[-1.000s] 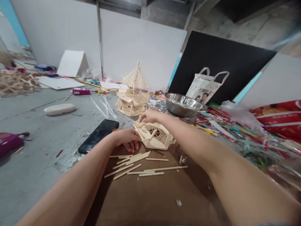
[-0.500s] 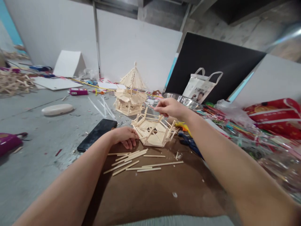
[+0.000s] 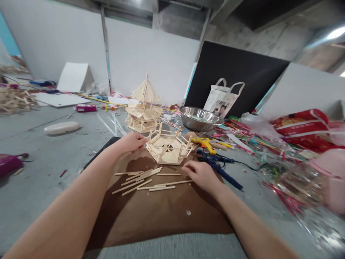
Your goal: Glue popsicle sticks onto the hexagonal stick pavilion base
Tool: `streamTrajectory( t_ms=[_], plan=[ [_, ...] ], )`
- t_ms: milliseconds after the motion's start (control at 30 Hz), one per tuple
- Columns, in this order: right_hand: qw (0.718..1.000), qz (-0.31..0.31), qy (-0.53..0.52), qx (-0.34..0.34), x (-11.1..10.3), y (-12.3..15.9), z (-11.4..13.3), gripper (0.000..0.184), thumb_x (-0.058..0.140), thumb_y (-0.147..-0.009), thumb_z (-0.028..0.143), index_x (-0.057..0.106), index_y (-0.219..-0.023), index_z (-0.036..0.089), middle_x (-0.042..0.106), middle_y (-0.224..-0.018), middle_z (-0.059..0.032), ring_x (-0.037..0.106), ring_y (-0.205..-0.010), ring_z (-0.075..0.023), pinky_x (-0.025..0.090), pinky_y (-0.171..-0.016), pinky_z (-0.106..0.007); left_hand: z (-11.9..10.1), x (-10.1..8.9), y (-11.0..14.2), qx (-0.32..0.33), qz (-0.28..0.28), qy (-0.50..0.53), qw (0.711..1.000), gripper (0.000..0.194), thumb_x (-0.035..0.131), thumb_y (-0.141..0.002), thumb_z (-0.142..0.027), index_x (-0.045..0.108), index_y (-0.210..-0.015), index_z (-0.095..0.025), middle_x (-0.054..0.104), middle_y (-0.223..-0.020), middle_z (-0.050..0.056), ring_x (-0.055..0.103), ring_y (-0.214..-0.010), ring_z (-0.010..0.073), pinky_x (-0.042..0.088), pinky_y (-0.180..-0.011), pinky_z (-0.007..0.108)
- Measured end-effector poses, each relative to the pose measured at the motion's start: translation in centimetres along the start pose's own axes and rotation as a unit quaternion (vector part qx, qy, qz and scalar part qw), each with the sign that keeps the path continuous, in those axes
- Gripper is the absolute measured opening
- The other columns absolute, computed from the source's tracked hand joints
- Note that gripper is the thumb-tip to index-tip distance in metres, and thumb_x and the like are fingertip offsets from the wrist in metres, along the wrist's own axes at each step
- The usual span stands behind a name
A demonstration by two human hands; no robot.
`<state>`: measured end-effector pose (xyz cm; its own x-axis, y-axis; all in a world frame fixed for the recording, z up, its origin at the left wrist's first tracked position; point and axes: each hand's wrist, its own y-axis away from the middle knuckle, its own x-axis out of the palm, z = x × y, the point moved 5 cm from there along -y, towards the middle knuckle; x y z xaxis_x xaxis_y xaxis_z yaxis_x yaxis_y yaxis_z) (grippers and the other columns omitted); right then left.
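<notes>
A six-sided frame of pale wooden sticks (image 3: 168, 155), with short posts around its rim, sits on the brown board. My left hand (image 3: 132, 143) is at its left corner, fingertips closed against the edge. Below its near right corner is my right hand (image 3: 201, 174), fingers curled close to the board; whether anything is pinched in them is hidden. Several loose wooden sticks (image 3: 142, 178) lie on the board in front of the frame. Behind stands a pavilion model (image 3: 144, 117) of the same sticks, with a pointed roof.
Right of the frame lie a yellow glue gun (image 3: 206, 144) and dark blue pliers-like tools (image 3: 215, 163). A metal bowl (image 3: 201, 124), a white bag (image 3: 222, 100) and plastic scraps stand beyond. A dark phone (image 3: 101, 153) is partly behind my left arm. The brown board (image 3: 161, 219) spans the front.
My right hand has come down from the frame's far right post to its near right corner. My left hand has moved up along the frame's left side. The view has shifted slightly.
</notes>
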<state>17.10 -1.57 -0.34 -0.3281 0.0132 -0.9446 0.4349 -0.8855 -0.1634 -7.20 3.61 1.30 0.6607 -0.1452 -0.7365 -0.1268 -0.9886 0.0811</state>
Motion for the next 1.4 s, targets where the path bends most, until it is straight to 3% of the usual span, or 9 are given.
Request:
streamTrajectory(
  t_ms=[100, 233, 533, 667, 767, 867, 967, 1100, 1400],
  plan=[
    [0.997, 0.022, 0.069, 0.004, 0.9, 0.3, -0.3, 0.033, 0.036, -0.079, 0.043, 0.061, -0.07, 0.022, 0.065, -0.067, -0.0038, 0.058, -0.064, -0.0155, 0.032, -0.053, -0.022, -1.8, -0.9, 0.3, 0.053, -0.058, -0.068, 0.995, 0.027, 0.046, -0.068, -0.042, 0.053, -0.065, -0.016, 0.049, -0.046, -0.003, 0.046, -0.042, 0.0092, 0.033, -0.044, 0.02],
    [0.995, 0.024, 0.094, 0.014, 0.9, 0.5, -0.7, 0.029, 0.038, -0.079, 0.041, 0.061, -0.075, 0.023, 0.066, -0.072, -0.0033, 0.058, -0.067, -0.0157, 0.032, -0.054, -0.022, -3.9, 0.0, 0.7, 0.135, -0.036, -0.141, 0.98, 0.02, 0.048, -0.067, -0.033, 0.059, -0.071, -0.017, 0.061, -0.067, 0.0, 0.053, -0.062, 0.0122, 0.035, -0.055, 0.02],
    [0.998, -0.03, 0.03, -0.049, 1.2, 0.8, 0.6, 0.022, 0.039, -0.081, 0.028, 0.06, -0.087, 0.025, 0.063, -0.088, -0.0004, 0.056, -0.081, -0.0138, 0.038, -0.067, -0.023, -6.0, 1.6, 3.6, 0.142, -0.108, -0.222, 0.958, 0.035, 0.039, -0.074, -0.045, 0.056, -0.063, -0.017, 0.057, -0.062, 0.002, 0.049, -0.057, 0.0131, 0.03, -0.051, 0.023],
    [0.989, -0.134, 0.029, -0.055, 0.6, 0.7, 0.5, 0.021, 0.04, -0.081, 0.026, 0.06, -0.086, 0.022, 0.062, -0.087, -0.0024, 0.053, -0.085, -0.0159, 0.04, -0.071, -0.025, -5.9, 2.6, 3.9, 0.124, -0.218, -0.188, 0.949, 0.033, 0.045, -0.07, -0.048, 0.056, -0.086, -0.022, 0.06, -0.09, 0.001, 0.051, -0.083, 0.0193, 0.036, -0.065, 0.027],
    [0.97, -0.236, 0.015, -0.062, -0.8, 0.2, 0.3, 0.023, 0.042, -0.08, 0.027, 0.06, -0.089, 0.017, 0.062, -0.089, -0.006, 0.05, -0.089, -0.0186, 0.038, -0.079, -0.029, -5.1, 3.7, 2.9, 0.123, -0.235, -0.153, 0.952, 0.037, 0.045, -0.071, -0.048, 0.056, -0.093, -0.021, 0.062, -0.091, 0.002, 0.047, -0.091, 0.0223, 0.037, -0.073, 0.03],
    [0.958, -0.282, -0.02, -0.053, -2.2, -1.2, 0.1, 0.029, 0.045, -0.078, 0.028, 0.056, -0.099, 0.013, 0.061, -0.096, -0.009, 0.049, -0.092, -0.0207, 0.038, -0.082, -0.033, -4.8, 4.4, 2.0, 0.134, -0.229, -0.112, 0.958, 0.033, 0.045, -0.072, -0.044, 0.057, -0.093, -0.021, 0.063, -0.088, 0.001, 0.049, -0.087, 0.0206, 0.037, -0.075, 0.03],
    [0.965, -0.252, -0.066, -0.035, -2.8, -3.2, 0.1, 0.034, 0.046, -0.077, 0.029, 0.054, -0.106, 0.015, 0.062, -0.093, -0.0066, 0.052, -0.086, -0.0201, 0.04, -0.077, -0.033, -5.0, 4.5, 1.7, 0.142, -0.23, -0.094, 0.958, 0.029, 0.045, -0.074, -0.038, 0.058, -0.092, -0.02, 0.064, -0.082, 0.001, 0.05, -0.082, 0.0194, 0.037, -0.073, 0.029],
    [0.966, -0.208, -0.149, -0.021, -2.0, -4.8, 0.0, 0.027, 0.047, -0.076, 0.031, 0.059, -0.095, 0.017, 0.065, -0.081, -0.004, 0.057, -0.076, -0.0169, 0.041, -0.069, -0.028, -5.4, 4.6, 1.7, 0.149, -0.229, -0.107, 0.956, 0.021, 0.044, -0.074, -0.032, 0.06, -0.077, -0.019, 0.063, -0.074, 0.002, 0.052, -0.075, 0.0176, 0.037, -0.068, 0.027],
    [0.954, -0.187, -0.229, -0.05, -0.6, -4.6, -0.5, 0.02, 0.046, -0.076, 0.03, 0.059, -0.087, 0.018, 0.062, -0.073, -0.0004, 0.056, -0.068, -0.0131, 0.039, -0.065, -0.023, -5.0, 4.9, 2.0, 0.117, -0.254, -0.14, 0.95, 0.02, 0.044, -0.075, -0.033, 0.059, -0.075, -0.02, 0.064, -0.074, 0.002, 0.053, -0.076, 0.0186, 0.035, -0.068, 0.029]
  ],
)
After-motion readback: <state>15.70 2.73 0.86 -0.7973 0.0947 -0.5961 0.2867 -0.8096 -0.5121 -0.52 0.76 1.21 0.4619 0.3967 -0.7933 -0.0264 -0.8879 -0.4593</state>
